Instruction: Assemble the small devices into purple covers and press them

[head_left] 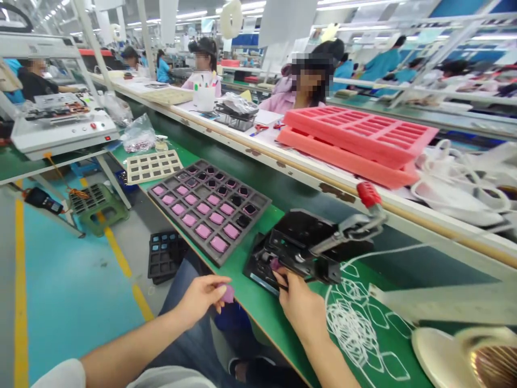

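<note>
My left hand (208, 295) pinches a small purple case piece (228, 293) in front of the bench edge. At the black clamp fixture (299, 242), my right hand (297, 296) has its fingers closed on another purple piece (275, 264), which is partly hidden by the fingers and the fixture. The fixture's toggle lever with a red grip (368, 194) slants up to the right. Left of the fixture lies a dark grey compartment tray (264, 202), with purple pieces in its near rows and black ones in its far rows.
White gasket-like loops (351, 323) lie right of the fixture, near a gold round object (436, 355). A cream tray (155, 164) sits beyond the grey one. Red foam trays (355, 134) stand on the raised shelf, with a person (291, 99) behind it. Black trays (161, 256) are low at left.
</note>
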`<state>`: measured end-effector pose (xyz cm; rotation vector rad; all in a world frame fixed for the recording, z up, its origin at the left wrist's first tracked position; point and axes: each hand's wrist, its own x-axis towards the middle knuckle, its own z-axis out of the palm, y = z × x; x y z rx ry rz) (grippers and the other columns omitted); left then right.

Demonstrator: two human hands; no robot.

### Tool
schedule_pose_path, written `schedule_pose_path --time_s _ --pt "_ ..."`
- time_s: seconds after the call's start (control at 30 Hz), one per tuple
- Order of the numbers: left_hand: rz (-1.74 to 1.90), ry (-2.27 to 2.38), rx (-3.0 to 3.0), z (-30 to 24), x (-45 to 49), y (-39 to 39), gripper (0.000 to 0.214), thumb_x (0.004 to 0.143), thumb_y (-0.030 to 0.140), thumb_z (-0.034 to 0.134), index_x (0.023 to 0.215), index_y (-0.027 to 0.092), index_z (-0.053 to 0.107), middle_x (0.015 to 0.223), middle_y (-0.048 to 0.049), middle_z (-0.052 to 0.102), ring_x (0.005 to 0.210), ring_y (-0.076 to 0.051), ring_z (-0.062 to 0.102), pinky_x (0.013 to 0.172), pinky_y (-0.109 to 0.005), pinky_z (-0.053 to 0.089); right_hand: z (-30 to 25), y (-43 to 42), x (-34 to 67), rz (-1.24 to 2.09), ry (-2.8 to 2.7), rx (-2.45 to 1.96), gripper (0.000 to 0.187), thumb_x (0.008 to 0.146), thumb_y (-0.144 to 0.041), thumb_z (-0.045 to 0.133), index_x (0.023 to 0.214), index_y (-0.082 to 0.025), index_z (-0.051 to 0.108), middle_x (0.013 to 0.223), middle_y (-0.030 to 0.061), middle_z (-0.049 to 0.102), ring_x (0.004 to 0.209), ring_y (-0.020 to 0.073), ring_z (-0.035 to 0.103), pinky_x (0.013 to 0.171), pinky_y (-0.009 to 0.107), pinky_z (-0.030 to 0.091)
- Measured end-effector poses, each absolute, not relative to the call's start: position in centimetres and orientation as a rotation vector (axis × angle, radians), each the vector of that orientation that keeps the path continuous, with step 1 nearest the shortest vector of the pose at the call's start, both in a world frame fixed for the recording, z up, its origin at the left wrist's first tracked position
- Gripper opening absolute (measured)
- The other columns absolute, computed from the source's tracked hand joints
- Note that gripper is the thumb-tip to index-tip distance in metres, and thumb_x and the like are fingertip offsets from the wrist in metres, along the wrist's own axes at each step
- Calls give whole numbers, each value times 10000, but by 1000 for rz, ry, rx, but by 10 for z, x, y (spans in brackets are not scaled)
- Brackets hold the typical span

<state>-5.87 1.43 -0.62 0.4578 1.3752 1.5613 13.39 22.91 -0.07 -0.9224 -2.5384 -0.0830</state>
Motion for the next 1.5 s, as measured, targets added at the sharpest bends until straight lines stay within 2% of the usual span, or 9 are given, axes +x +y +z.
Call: schedule_pose_path --time_s 0.1,0.23,0.4,0.6,0.77,0.9,1.07,1.23,1.5 --pt "1560 1232 355 -10 -70 3 650 743 638 916 1091 102 801 770 -98 733 600 -166 640 599 -318 533 3 214 141 -174 -2386 -805 253 1146 -345 497 1183 -185 689 1078 75 800 707 212 765 515 308 463" --pt "1610 1150 248 -15 -85 -12 587 742 579 945 1078 123 791 832 -80 728 636 -153 659 620 -309 551 35 178 109 -5 -2386 -661 243 1141 -368 565 1334 -241 640 1307 55 757 777 183 787 568 277 518" --pt "1639 1169 203 -18 -90 -21 617 687 568 983 1032 95 791 783 -86 722 585 -157 649 553 -299 538 88 170 -60 410 -2679 -738 170 1071 -349 664 1202 -243 683 1096 31 796 936 246 781 725 291 550" --pt "1714 1209 239 -29 -81 -49 610 750 615 931 1105 149 760 812 -61 714 596 -172 671 538 -311 561 118 194 -277 574 -2757 -722 241 1082 -361 686 1209 -155 692 1165 97 758 1101 245 719 967 364 555" --pt "1744 1270 192 -57 -85 -86 620 757 678 899 1045 156 729 816 -57 724 575 -157 664 549 -304 567 120 192 -330 642 -2828 -690 280 1079 -401 700 1196 -147 717 1247 93 711 1130 245 695 1030 462 566" --pt "1679 1346 270 -56 -87 -85 630 807 712 836 1089 156 740 740 -53 706 588 -178 670 581 -315 576 141 186 -283 614 -2795 -734 233 1095 -358 626 1074 -187 783 1149 107 769 1098 261 715 916 342 541" --pt "1544 1473 788 -8 -71 -34 432 992 588 678 1145 211 825 1030 -96 719 648 -149 688 622 -296 580 197 167 -90 459 -2431 -863 358 1108 -460 558 927 -246 780 845 19 750 802 207 697 679 279 438" --pt "1417 1665 1481 35 -38 48 252 1068 295 609 1205 285 820 1133 -52 781 1050 -188 748 977 -290 587 252 157 79 52 -1699 -986 356 1070 -450 622 882 -200 792 567 -36 498 515 139 448 545 284 332" --pt "1156 2096 1584 32 -11 143 261 1075 259 581 1200 293 807 1253 -31 788 1141 -247 742 947 -356 584 242 218 168 149 -1771 -1144 392 989 -481 626 795 -173 773 535 -20 513 506 137 442 525 277 325"
